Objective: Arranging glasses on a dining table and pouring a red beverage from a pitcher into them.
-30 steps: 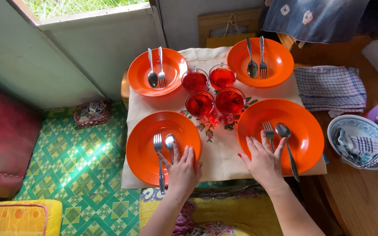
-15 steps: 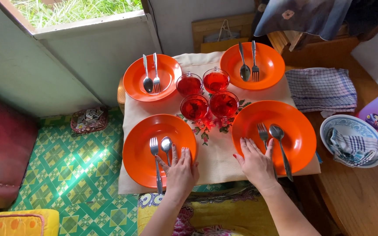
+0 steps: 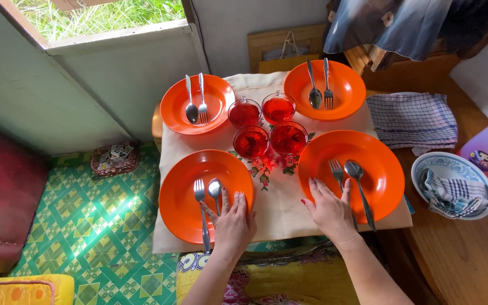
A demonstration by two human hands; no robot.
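So from my feed, both hands are laid flat, fingers spread, palms down, gripping nothing. My left hand rests on the near right rim of the near-left plate, fingertips just beside the spoon and the fork lying in it. My right hand sits on the near left edge of the near-right plate, fingers touching or almost touching its fork, can't tell which, with its spoon next to that. The plates look like glossy orange plastic, round with a wide shallow rim, 4 in all; the far-left plate and far-right plate each carry shiny metal cutlery too. All the cutlery runs lengthwise away from me, heads pointing to the far side, handles toward me, the near-right pair slanted a bit. In the middle, 4 clear glass cups of red drink huddle in a tight square on a cream tablecloth with red embroidered flowers. Off right, a checked blue towel lies folded on the wooden table, near a patterned bowl with another checked cloth bunched in it.
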